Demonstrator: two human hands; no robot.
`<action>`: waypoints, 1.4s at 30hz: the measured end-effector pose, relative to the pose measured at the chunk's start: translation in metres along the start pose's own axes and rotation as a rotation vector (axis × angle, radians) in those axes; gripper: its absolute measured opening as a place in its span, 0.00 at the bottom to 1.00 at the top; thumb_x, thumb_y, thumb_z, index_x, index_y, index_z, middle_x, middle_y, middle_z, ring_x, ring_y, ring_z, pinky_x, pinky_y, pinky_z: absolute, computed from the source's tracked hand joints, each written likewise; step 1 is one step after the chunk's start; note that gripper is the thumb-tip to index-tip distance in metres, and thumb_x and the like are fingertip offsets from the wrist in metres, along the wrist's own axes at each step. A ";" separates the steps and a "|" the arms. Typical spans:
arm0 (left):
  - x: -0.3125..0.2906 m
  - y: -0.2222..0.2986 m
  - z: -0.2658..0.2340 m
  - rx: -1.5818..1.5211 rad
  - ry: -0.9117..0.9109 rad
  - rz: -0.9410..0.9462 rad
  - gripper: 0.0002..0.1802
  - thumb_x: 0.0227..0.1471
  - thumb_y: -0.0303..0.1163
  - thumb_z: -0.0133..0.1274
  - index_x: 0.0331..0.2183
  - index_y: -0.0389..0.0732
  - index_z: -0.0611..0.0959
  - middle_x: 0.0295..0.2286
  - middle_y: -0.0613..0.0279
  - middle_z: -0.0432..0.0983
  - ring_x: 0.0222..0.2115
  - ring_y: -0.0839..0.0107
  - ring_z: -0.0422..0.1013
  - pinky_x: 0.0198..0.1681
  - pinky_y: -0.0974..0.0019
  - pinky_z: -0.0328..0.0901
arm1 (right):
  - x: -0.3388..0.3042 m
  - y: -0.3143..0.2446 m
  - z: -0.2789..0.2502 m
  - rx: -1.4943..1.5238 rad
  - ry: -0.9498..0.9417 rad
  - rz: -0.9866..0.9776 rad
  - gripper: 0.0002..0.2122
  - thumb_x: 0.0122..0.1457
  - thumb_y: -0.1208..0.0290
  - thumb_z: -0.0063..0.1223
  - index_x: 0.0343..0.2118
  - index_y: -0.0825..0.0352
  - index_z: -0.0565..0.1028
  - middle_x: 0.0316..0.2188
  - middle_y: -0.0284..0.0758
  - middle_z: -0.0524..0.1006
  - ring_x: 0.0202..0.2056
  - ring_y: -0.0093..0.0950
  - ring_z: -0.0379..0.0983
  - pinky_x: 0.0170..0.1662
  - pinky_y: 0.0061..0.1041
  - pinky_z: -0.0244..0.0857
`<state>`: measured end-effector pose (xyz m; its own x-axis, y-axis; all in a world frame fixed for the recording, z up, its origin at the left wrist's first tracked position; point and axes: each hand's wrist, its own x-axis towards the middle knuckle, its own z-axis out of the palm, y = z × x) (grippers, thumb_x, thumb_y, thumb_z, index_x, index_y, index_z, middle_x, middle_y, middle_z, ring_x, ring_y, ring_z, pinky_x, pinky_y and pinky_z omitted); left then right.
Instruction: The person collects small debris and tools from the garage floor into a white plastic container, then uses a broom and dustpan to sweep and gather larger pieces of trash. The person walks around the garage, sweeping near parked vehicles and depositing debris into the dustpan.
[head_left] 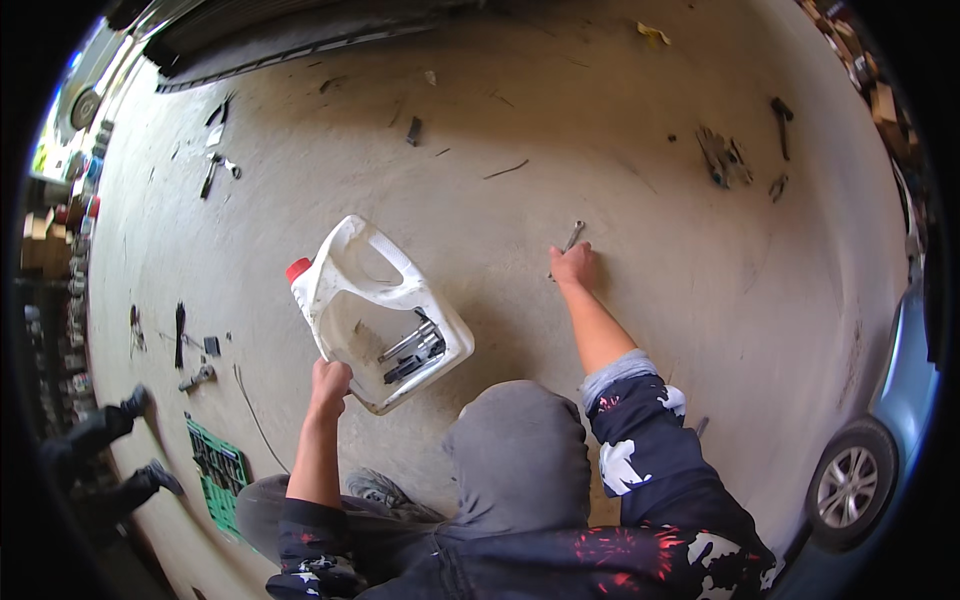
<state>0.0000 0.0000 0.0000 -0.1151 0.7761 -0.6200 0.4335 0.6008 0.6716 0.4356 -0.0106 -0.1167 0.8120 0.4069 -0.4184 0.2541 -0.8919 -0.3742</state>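
My left hand (331,386) is closed on the lower left edge of a white plastic jug (445,315) with a red cap, its side cut open. Inside the jug lie several metal sockets and extension bars (408,343) and a few black pieces. Out to the right, my right hand (573,266) is wrapped round a wrench (576,232), whose ring end sticks out past the fingers, at floor level. The rest of the wrench is mostly hidden by the hand.
A hammer (782,127), dirty gloves (722,157) and small pliers (778,187) lie at the far right. Pliers (218,110) and other tools lie far left. A green tool tray (217,472) is near my left knee. A blue car (908,365) stands right; another person's legs (105,440) show left.
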 end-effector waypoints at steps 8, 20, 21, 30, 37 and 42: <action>-0.022 -0.028 -0.001 -0.033 0.129 -0.169 0.17 0.33 0.21 0.40 0.31 0.24 0.73 0.25 0.51 0.70 0.23 0.58 0.70 0.24 0.55 0.70 | 0.017 0.003 0.019 -0.161 -0.122 -0.287 0.12 0.49 0.67 0.48 0.33 0.70 0.74 0.36 0.46 0.76 0.40 0.41 0.73 0.41 0.36 0.68; -0.022 -0.027 0.003 -0.029 0.070 -0.142 0.19 0.31 0.24 0.43 0.31 0.22 0.73 0.28 0.47 0.71 0.24 0.52 0.72 0.29 0.53 0.72 | -0.142 -0.048 -0.006 0.826 -0.446 -0.875 0.08 0.48 0.70 0.53 0.27 0.69 0.73 0.20 0.33 0.73 0.22 0.21 0.68 0.26 0.25 0.63; -0.021 -0.023 0.004 0.000 0.056 -0.136 0.18 0.31 0.24 0.43 0.30 0.23 0.73 0.27 0.47 0.71 0.23 0.52 0.72 0.28 0.53 0.72 | -0.165 -0.053 -0.015 0.704 -0.584 -0.953 0.11 0.49 0.67 0.54 0.31 0.69 0.74 0.24 0.38 0.76 0.25 0.26 0.72 0.30 0.26 0.66; 0.036 0.094 0.066 0.509 -0.214 0.022 0.09 0.34 0.27 0.44 0.21 0.32 0.75 0.17 0.58 0.69 0.15 0.66 0.67 0.12 0.66 0.56 | -0.096 0.023 -0.061 0.463 -0.708 -0.435 0.44 0.47 0.47 0.56 0.57 0.76 0.50 0.55 0.53 0.59 0.56 0.42 0.56 0.54 0.35 0.57; 0.028 0.240 0.203 0.904 -0.488 0.170 0.12 0.36 0.26 0.45 0.25 0.29 0.77 0.21 0.53 0.72 0.21 0.65 0.69 0.20 0.63 0.61 | -0.075 0.064 -0.128 1.037 -0.853 -0.298 0.44 0.45 0.49 0.60 0.57 0.71 0.50 0.50 0.49 0.65 0.54 0.37 0.59 0.53 0.33 0.57; 0.006 0.317 0.298 0.763 -0.932 0.220 0.32 0.48 0.50 0.50 0.46 0.33 0.71 0.41 0.53 0.70 0.42 0.66 0.67 0.41 0.59 0.65 | -0.033 0.085 -0.179 1.267 -0.460 -0.143 0.31 0.41 0.75 0.52 0.52 0.67 0.59 0.40 0.37 0.68 0.41 0.27 0.65 0.45 0.27 0.60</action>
<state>0.4032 0.1375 0.0884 0.5749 0.2249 -0.7867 0.8117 -0.0358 0.5830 0.5245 -0.1350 0.0137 0.5081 0.7311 -0.4553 -0.5361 -0.1454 -0.8316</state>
